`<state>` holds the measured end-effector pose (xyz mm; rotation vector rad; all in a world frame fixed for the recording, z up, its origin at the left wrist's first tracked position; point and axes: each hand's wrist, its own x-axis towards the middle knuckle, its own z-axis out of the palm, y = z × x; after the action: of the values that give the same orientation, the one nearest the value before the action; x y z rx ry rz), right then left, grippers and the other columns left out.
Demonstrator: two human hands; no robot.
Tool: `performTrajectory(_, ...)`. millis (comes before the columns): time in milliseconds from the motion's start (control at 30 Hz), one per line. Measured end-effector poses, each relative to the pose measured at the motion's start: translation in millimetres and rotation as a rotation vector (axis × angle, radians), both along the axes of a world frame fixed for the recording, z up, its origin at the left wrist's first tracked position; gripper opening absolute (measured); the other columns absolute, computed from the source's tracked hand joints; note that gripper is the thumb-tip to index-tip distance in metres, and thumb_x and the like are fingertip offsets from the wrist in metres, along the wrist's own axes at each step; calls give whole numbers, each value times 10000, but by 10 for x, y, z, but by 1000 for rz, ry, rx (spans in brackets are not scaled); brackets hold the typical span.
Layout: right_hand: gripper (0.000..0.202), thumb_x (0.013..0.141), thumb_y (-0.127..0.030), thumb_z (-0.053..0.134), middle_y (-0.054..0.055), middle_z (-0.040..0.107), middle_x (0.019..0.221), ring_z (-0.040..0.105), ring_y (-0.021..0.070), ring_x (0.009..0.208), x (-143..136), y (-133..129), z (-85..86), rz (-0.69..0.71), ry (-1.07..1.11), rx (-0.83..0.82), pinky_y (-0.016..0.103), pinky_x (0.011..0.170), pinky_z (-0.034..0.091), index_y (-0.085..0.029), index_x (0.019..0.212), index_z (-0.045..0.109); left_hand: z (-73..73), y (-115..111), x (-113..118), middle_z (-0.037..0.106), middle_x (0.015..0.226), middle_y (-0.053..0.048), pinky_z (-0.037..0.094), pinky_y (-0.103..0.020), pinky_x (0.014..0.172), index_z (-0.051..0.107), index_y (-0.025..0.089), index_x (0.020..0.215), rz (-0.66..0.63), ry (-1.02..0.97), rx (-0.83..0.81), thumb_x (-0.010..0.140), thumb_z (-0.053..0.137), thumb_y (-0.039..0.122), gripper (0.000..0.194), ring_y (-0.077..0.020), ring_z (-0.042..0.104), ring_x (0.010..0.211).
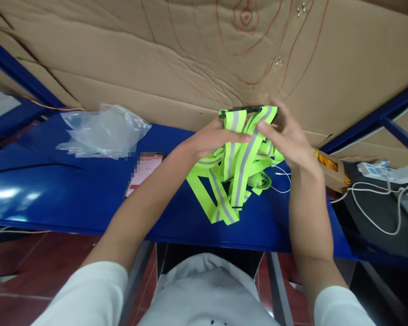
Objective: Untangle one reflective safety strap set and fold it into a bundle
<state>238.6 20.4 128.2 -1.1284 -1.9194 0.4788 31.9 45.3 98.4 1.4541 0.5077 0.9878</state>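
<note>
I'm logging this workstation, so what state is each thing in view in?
Left hand: closed on the straps
Right hand: closed on the straps
Reflective straps: held at the top, looped loosely below; unclear whether they touch the table
Phone: screen lit
Plastic bags: in a loose pile
Cardboard box: open, yellow-orange contents showing

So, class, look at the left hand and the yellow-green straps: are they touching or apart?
Touching. The head view shows the left hand holding the yellow-green straps, its thumb lying across their front.
</note>
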Motion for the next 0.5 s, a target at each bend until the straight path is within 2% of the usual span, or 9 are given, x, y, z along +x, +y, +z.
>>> performTrajectory(67,863,854,-637,746,77,457,1612,537,289,1395,107,-79,120,15,-26,52,442,1110,525,-329,1583,403,10,-21,-3,744,1245,-101,495,-487,1116,738,187,1213,-69,52,-4,717,857,218,511,-306,661,1251)
performTrajectory(100,837,854,-610,760,71,483,1594,557,288,1372,124,-129,168,63,-75,46,443,1122,510,-325,1571,433,14,-41,4,739,1259,-97,495,-494,1117,731,196,1230,-88,84,-2,722,849,216,523,-307,657,1257)
performTrajectory(133,765,859,-590,763,66,553,1533,594,290,1324,117,-179,203,107,-145,34,449,1117,506,-312,1525,508,13,-63,16,737,1262,-93,496,-500,1114,730,197,1226,-93,119,10,724,840,212,514,-308,656,1255)
performTrajectory(200,540,878,-567,749,55,721,1283,679,287,1164,42,-257,227,126,-274,22,450,1046,527,-269,1326,698,-4,-106,57,739,1247,-89,500,-503,1107,739,183,1169,-82,182,43,725,824,202,453,-311,658,1243)
performTrajectory(267,388,889,-558,739,43,775,983,714,253,964,-60,-281,201,21,-296,63,395,907,547,-220,1072,794,-34,-133,105,746,1215,-84,521,-493,1084,739,177,1124,-73,178,40,719,827,205,415,-309,672,1216)
performTrajectory(333,384,886,-561,740,25,720,754,680,198,794,-134,-250,153,-108,-215,127,323,751,517,-181,872,789,-62,-141,143,753,1185,-81,550,-476,1049,724,179,1140,-91,107,-15,702,851,210,457,-299,698,1167)
performTrajectory(400,420,875,-570,747,4,639,631,624,158,697,-152,-194,110,-171,-126,157,282,634,454,-166,761,752,-73,-140,160,760,1150,-87,575,-469,1012,711,173,1161,-139,55,-84,683,873,209,505,-292,725,1103)
performTrajectory(500,445,854,-596,754,-18,578,597,578,128,639,-110,-126,84,-204,-40,164,256,556,391,-177,710,717,-50,-138,141,769,1125,-95,586,-481,991,727,163,1128,-179,102,-101,682,874,195,471,-297,739,1066)
